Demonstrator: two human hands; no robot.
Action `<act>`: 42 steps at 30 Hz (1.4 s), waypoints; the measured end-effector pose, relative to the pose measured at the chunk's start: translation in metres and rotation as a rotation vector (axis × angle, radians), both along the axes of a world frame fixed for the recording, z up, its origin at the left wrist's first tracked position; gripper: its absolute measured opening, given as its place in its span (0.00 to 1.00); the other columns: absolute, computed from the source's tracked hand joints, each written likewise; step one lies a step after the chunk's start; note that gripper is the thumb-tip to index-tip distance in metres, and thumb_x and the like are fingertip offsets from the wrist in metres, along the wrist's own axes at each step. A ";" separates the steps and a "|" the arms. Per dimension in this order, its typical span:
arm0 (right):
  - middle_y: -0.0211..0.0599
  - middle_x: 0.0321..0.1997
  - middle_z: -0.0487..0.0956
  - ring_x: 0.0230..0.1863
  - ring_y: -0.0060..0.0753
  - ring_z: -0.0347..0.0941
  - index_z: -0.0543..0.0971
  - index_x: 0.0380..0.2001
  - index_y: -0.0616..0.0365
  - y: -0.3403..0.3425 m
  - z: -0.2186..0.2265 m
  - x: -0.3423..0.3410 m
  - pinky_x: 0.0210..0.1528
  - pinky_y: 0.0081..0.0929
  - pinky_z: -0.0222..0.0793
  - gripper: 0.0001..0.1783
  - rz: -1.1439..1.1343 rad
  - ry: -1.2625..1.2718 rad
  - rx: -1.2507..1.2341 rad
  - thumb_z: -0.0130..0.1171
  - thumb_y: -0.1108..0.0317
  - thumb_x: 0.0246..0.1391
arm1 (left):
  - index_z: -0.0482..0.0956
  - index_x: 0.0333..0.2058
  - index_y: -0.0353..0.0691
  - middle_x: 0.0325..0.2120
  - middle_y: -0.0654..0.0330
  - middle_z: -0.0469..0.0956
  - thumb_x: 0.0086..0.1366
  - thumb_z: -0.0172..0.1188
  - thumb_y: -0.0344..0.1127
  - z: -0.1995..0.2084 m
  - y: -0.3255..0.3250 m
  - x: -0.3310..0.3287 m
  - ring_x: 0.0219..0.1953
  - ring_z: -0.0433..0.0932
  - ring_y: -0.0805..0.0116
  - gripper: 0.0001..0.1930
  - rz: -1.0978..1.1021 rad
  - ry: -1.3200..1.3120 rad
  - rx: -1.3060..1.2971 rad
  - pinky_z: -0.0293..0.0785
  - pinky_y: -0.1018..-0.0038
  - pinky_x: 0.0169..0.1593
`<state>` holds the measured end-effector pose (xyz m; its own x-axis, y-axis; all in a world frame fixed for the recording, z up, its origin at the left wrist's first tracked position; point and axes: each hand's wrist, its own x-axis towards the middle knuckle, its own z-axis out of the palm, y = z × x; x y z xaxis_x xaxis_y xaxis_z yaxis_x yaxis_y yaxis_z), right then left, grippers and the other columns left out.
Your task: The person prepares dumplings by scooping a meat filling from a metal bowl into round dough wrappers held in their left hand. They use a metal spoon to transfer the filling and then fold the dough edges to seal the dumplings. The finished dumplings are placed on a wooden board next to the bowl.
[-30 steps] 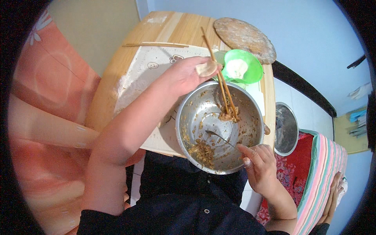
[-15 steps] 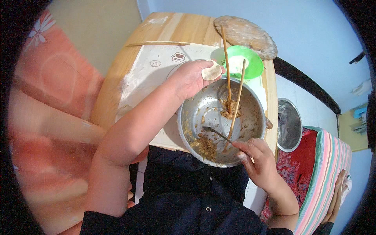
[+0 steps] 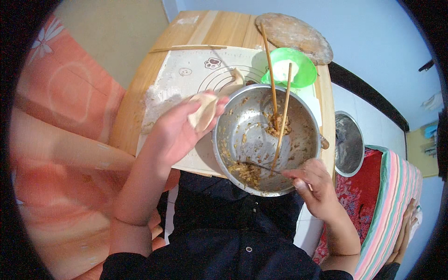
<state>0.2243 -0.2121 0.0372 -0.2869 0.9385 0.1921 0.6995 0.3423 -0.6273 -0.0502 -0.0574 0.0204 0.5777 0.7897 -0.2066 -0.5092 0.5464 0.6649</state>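
My left hand holds a round, pale dough wrapper over the mat, left of a large metal bowl. The wrapper lies across the fingers, the thumb at its edge. In my right hand, at the bowl's near right rim, is the thin dark handle of a spoon. Its head is down in the brown minced filling at the near left of the bowl and cannot be seen clearly. Two wooden chopsticks stand in the bowl, near a smaller clump of filling.
A floury white mat covers much of the wooden table. Behind the bowl lie more dough and a green bowl of white flour. A round wooden board sits at the far right; a metal basin stands beyond the table's right edge.
My left hand has drawn back toward me and left with the wrapper, uncovering the dough behind the bowl. My right hand has shifted slightly right, with the spoon lower in the filling.
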 end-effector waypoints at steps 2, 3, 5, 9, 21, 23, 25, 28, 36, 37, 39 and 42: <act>0.38 0.27 0.72 0.32 0.43 0.66 0.79 0.39 0.56 -0.002 0.005 0.003 0.40 0.37 0.60 0.11 -0.053 -0.014 0.022 0.56 0.73 0.49 | 0.64 0.53 0.34 0.51 0.48 0.70 0.67 0.43 0.33 -0.007 -0.012 -0.016 0.46 0.75 0.67 0.17 0.039 0.047 -0.040 0.72 0.75 0.48; 0.38 0.27 0.73 0.33 0.43 0.66 0.80 0.38 0.56 -0.002 0.005 0.004 0.40 0.37 0.60 0.11 -0.080 -0.020 0.032 0.56 0.73 0.49 | 0.64 0.52 0.35 0.51 0.48 0.71 0.67 0.43 0.33 -0.011 -0.017 -0.022 0.45 0.75 0.67 0.17 0.066 0.059 -0.071 0.73 0.76 0.47; 0.35 0.28 0.72 0.34 0.42 0.66 0.79 0.40 0.55 0.008 0.001 0.001 0.40 0.37 0.60 0.14 -0.091 -0.150 0.147 0.58 0.72 0.47 | 0.65 0.52 0.36 0.51 0.48 0.71 0.67 0.44 0.33 -0.016 -0.026 -0.025 0.43 0.75 0.69 0.16 0.126 0.092 -0.118 0.74 0.77 0.44; 0.34 0.30 0.72 0.35 0.41 0.66 0.77 0.44 0.54 0.019 -0.009 -0.006 0.40 0.38 0.60 0.19 0.013 -0.264 0.209 0.59 0.71 0.45 | 0.66 0.51 0.38 0.50 0.49 0.71 0.67 0.44 0.33 -0.022 -0.040 -0.029 0.41 0.75 0.70 0.15 0.230 0.147 -0.167 0.74 0.77 0.42; 0.36 0.25 0.71 0.32 0.40 0.67 0.77 0.37 0.56 0.057 0.005 -0.024 0.40 0.36 0.60 0.11 -0.159 -0.359 0.423 0.58 0.72 0.47 | 0.67 0.50 0.40 0.50 0.51 0.71 0.65 0.51 0.36 -0.034 -0.058 -0.037 0.40 0.73 0.71 0.16 0.210 0.063 -0.233 0.72 0.77 0.43; 0.35 0.26 0.72 0.32 0.39 0.68 0.77 0.35 0.57 0.072 0.006 -0.031 0.39 0.36 0.61 0.09 -0.230 -0.378 0.465 0.57 0.72 0.47 | 0.67 0.50 0.40 0.49 0.52 0.71 0.65 0.52 0.36 -0.031 -0.058 -0.038 0.40 0.73 0.71 0.16 0.210 0.060 -0.218 0.72 0.77 0.43; 0.37 0.26 0.74 0.32 0.40 0.70 0.77 0.31 0.59 0.086 0.012 -0.035 0.38 0.36 0.62 0.05 -0.242 -0.368 0.474 0.56 0.71 0.49 | 0.68 0.50 0.40 0.49 0.52 0.71 0.65 0.52 0.36 -0.032 -0.058 -0.040 0.40 0.73 0.70 0.16 0.205 0.060 -0.202 0.72 0.77 0.43; 0.39 0.25 0.76 0.32 0.42 0.71 0.77 0.27 0.60 0.104 0.018 -0.040 0.39 0.37 0.62 0.05 -0.224 -0.301 0.505 0.55 0.70 0.50 | 0.68 0.49 0.41 0.48 0.52 0.71 0.66 0.51 0.36 -0.036 -0.057 -0.042 0.40 0.73 0.70 0.15 0.221 0.038 -0.223 0.72 0.76 0.43; 0.40 0.25 0.76 0.34 0.43 0.71 0.78 0.25 0.58 0.127 0.038 -0.054 0.42 0.39 0.64 0.07 -0.025 -0.313 0.489 0.54 0.67 0.50 | 0.68 0.48 0.41 0.46 0.53 0.73 0.67 0.47 0.36 -0.039 -0.054 -0.043 0.40 0.73 0.69 0.13 0.231 0.065 -0.201 0.71 0.76 0.43; 0.39 0.25 0.76 0.34 0.42 0.71 0.78 0.25 0.58 0.127 0.040 -0.057 0.42 0.38 0.64 0.06 0.065 -0.316 0.491 0.54 0.68 0.49 | 0.68 0.49 0.41 0.45 0.53 0.73 0.67 0.47 0.36 -0.039 -0.054 -0.043 0.40 0.73 0.69 0.13 0.235 0.066 -0.200 0.71 0.76 0.43; 0.37 0.25 0.75 0.35 0.40 0.71 0.78 0.25 0.57 0.122 0.048 -0.063 0.43 0.36 0.64 0.05 0.243 -0.322 0.492 0.55 0.68 0.47 | 0.68 0.49 0.41 0.46 0.53 0.73 0.67 0.47 0.37 -0.038 -0.055 -0.043 0.40 0.73 0.69 0.14 0.229 0.070 -0.205 0.71 0.75 0.43; 0.34 0.26 0.73 0.33 0.38 0.71 0.77 0.27 0.58 0.099 0.052 -0.072 0.40 0.36 0.65 0.07 0.469 -0.373 0.416 0.62 0.71 0.41 | 0.68 0.50 0.41 0.46 0.53 0.73 0.67 0.48 0.37 -0.041 -0.056 -0.045 0.41 0.74 0.69 0.14 0.210 0.069 -0.201 0.71 0.75 0.43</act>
<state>0.1523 -0.1133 0.0897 -0.7570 0.5715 0.3167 0.5626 0.8166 -0.1287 -0.0957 -0.1132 -0.0208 0.3850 0.8298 -0.4041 -0.5829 0.5580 0.5906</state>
